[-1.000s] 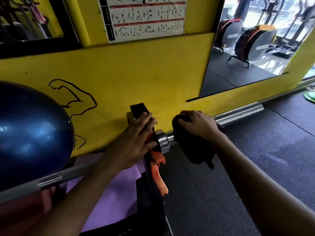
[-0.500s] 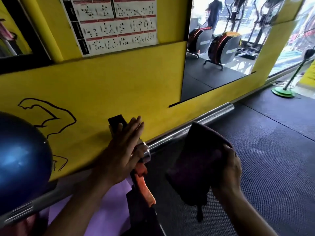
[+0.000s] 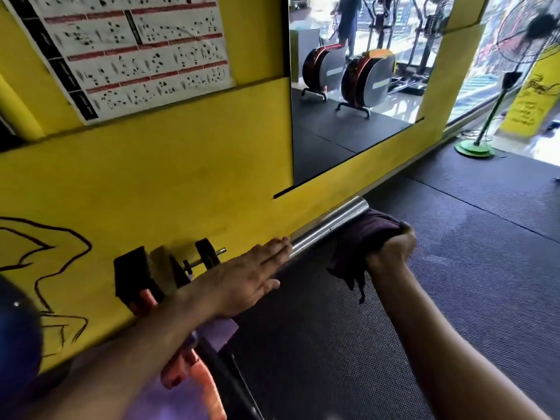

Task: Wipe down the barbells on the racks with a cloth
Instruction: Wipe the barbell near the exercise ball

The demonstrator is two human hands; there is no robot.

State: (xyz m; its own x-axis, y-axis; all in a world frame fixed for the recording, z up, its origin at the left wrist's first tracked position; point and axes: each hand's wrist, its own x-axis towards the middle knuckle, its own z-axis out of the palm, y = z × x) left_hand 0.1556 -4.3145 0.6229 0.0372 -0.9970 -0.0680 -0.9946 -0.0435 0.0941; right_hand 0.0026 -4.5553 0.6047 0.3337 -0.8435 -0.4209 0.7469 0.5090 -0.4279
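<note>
Right hand: our right hand (image 3: 391, 253) grips a dark cloth (image 3: 360, 241), fingers curled round it, and presses it against the near side of the barbell (image 3: 330, 225), close to the bar's free end.
Left hand: our left hand (image 3: 245, 280) lies flat with straight fingers on the barbell, on the rack side of the cloth; it holds nothing and seems only to steady the bar.
Barbell: the bare shiny sleeve shows between our two hands and runs along the foot of the yellow wall (image 3: 181, 177); the free end pokes out just past the cloth.
Rack: the black rack (image 3: 136, 274) sits on the far side of our left hand from the cloth, with an orange clip (image 3: 194, 377) below the bar there.
Step in hand: we judge we are wiping the end stretch of the sleeve.
Risk, slipping off: the cloth sits so near the free end that one more stroke outward could carry it off the bar, and the end face would be missed.
Risk, rolling: a flat palm does not clamp, so a hard wipe could turn or shift the bar in the rack.
Risk, snagging: loose corners of the cloth hang below the bar and could catch on the way back toward the rack.
Beyond the bar: a mirror (image 3: 348, 131) is set in the wall above the barbell and a fan stand (image 3: 475, 150) is well past its end.
</note>
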